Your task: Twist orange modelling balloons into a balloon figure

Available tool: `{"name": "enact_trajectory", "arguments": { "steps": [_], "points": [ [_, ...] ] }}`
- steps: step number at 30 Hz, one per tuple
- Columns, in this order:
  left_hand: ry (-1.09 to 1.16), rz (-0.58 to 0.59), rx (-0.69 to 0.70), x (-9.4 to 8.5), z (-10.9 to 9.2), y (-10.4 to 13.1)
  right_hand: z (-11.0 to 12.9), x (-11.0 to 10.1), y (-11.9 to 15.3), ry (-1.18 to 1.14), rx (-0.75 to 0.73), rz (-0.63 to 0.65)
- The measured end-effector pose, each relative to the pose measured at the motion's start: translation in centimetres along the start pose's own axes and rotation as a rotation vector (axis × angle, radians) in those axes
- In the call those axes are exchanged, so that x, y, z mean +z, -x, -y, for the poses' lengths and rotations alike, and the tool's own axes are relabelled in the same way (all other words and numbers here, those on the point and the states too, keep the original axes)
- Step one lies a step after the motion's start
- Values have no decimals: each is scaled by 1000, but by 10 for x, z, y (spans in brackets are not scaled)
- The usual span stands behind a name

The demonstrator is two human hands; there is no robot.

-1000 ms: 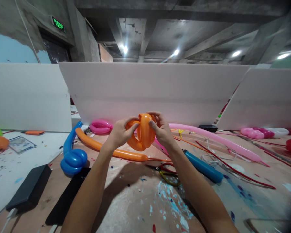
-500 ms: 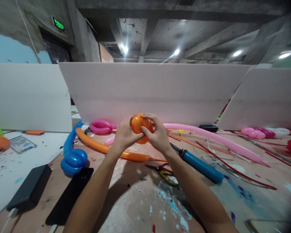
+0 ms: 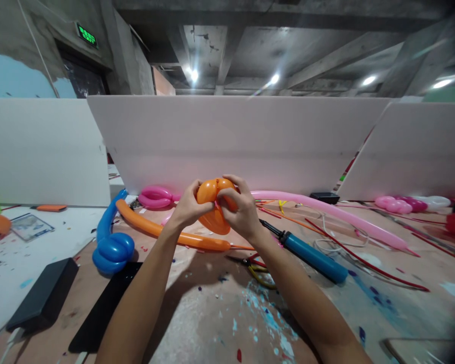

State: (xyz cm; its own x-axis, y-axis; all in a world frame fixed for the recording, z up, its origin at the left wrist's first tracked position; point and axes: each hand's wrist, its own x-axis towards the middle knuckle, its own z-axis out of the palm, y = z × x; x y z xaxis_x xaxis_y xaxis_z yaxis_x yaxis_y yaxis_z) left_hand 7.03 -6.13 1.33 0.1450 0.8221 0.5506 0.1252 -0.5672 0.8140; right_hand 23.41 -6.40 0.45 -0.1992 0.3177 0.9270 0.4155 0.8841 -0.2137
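Note:
An orange balloon bunch (image 3: 213, 217) with several rounded lobes is held up above the table, between my two hands. My left hand (image 3: 188, 205) grips its left side, with the thumb across the front. On the right side, my right hand (image 3: 240, 203) presses thumb and fingers onto the lobes near the middle. A long orange balloon (image 3: 197, 241) lies on the table behind my forearms. Scissors (image 3: 256, 265) with red and yellow handles rest below my right hand. A blue hand pump (image 3: 313, 257) lies right of my right forearm.
At the left are a twisted blue balloon (image 3: 114, 253), a black box (image 3: 43, 293) and a black phone (image 3: 102, 308). Pink balloons (image 3: 333, 215) and thin red uninflated ones (image 3: 367, 263) lie to the right. White boards (image 3: 235, 141) stand behind.
The orange bunch has turned in my hands, showing larger lobes and a central join. My hands have spread slightly around it. The view has shifted slightly.

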Motion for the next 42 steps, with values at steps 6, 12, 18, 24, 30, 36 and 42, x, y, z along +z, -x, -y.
{"name": "enact_trajectory", "arguments": {
  "steps": [6, 12, 18, 24, 30, 36, 42],
  "points": [
    [68, 43, -55, -3, 3, -3, 2, -6, -1, 199, -20, 147],
    [-100, -61, 11, -4, 13, -7, -3, -3, 0, 310, 36, 221],
    [-63, -29, -17, 1, 10, -5, -6, 4, 4, 452, 62, 207],
    [-161, -27, -28, 3, 3, -4, -6, 4, 4, 442, 57, 282],
    [-310, 29, 8, 2, 2, -2, -11, 7, 4, 426, 43, 278],
    [-586, 27, 89, 5, 2, 2, -25, 10, 6, 302, -28, 283],
    [-554, -8, 99, 9, 10, 1, -35, 10, 7, 221, -11, 235]
  ]
}}
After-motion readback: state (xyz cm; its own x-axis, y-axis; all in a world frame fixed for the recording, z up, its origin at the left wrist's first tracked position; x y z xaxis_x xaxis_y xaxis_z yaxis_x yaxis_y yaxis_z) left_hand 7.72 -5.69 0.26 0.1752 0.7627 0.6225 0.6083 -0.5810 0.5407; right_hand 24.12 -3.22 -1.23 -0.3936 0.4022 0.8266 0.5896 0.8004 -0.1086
